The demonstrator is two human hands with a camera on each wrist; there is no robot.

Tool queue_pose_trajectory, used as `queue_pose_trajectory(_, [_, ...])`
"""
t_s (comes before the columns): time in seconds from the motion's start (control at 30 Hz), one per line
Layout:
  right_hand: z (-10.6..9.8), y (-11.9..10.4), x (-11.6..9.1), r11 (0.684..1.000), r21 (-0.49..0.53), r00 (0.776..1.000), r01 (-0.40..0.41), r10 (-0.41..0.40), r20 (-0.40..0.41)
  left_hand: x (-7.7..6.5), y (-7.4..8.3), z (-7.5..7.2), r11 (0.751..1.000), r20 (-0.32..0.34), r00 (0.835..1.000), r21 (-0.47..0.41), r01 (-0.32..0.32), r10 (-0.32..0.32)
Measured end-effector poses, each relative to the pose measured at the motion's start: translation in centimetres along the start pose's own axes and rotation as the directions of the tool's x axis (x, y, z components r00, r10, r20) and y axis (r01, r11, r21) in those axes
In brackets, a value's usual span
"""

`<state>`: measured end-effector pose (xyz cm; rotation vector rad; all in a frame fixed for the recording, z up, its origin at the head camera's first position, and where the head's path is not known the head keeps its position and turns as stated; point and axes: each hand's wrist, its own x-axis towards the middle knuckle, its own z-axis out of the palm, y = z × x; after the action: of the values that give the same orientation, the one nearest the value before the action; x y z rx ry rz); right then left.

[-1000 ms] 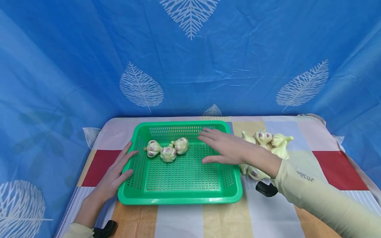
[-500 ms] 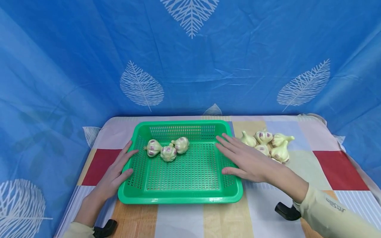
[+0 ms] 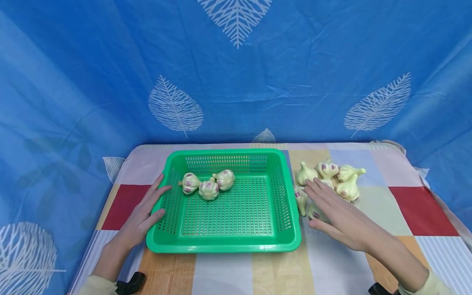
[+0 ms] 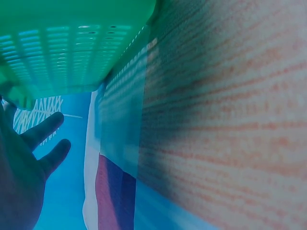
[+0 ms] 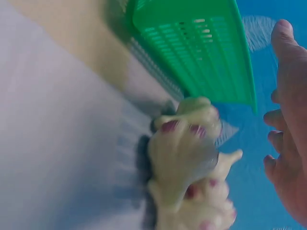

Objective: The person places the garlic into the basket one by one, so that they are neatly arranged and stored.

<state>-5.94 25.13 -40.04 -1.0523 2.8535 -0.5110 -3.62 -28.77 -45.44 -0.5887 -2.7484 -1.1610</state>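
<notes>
My left hand point(image 3: 137, 221) rests with spread, straight fingers on the left rim of a green plastic basket point(image 3: 225, 248). Three pale garlic bulbs point(image 3: 208, 190) with purple marks lie in the basket's left half. Over a pile of several more garlic bulbs point(image 3: 348, 188), right of the basket, my right hand point(image 3: 343, 219) hovers with its fingers extended, holding nothing. It hides part of the pile in the head view. From the right wrist, the nearest garlic bulb point(image 5: 180, 153) appears below that hand, close to the basket's outer wall point(image 5: 201, 52).
A checked, patchwork-print cloth point(image 3: 280, 270) covers the table. Blue curtains point(image 3: 236, 102) with white leaf prints hang behind and along both sides. Black wrist straps point(image 3: 130, 283) show at both wrists.
My right hand has moved from above the basket's right half out to the right, over the garlic pile. The left hand, the basket and the three bulbs inside have stayed put.
</notes>
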Motion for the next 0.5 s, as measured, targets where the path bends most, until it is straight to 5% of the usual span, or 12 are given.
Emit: queue_pose_trajectory(0.5, [2.7, 1.4, -6.3, 0.969, 0.125, 0.973, -0.213, 0.222, -0.063, 0.1, 0.0, -0.1, 1.000, -0.005, 1.000, 0.008, -0.005, 0.005])
